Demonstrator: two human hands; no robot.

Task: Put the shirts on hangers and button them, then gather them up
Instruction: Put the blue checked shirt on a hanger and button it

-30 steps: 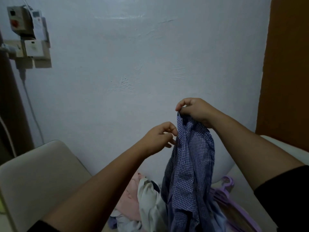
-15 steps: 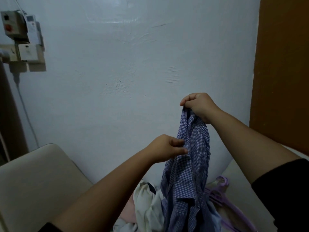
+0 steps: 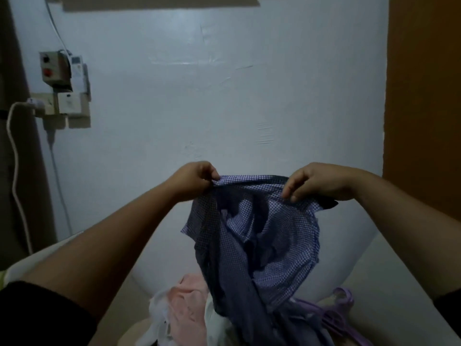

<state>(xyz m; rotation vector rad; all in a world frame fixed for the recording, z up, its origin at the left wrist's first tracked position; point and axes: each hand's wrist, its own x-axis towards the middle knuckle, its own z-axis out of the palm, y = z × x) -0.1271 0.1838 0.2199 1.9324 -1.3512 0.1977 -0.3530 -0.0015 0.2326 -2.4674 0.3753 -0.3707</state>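
Observation:
A blue-and-white checked shirt [image 3: 269,228] hangs in the air in front of me, spread open along its top edge. My left hand [image 3: 192,178] pinches that edge at the left end. My right hand [image 3: 316,182] pinches it at the right end, fingers curled over the cloth. The shirt's lower part trails down onto a pile of clothes. Purple plastic hangers [image 3: 339,313] lie at the lower right, partly under the shirt.
A pink garment [image 3: 184,308] and a white one [image 3: 159,318] lie heaped below the shirt. Cream cushions [image 3: 389,278] flank the pile on both sides. A pale wall is close ahead, with switch boxes [image 3: 62,88] and a cable at left, and a brown panel [image 3: 424,96] at right.
My hands have moved apart and now stretch the shirt's top edge wide; before, the right hand held it bunched while the left reached in. The view has tilted upward.

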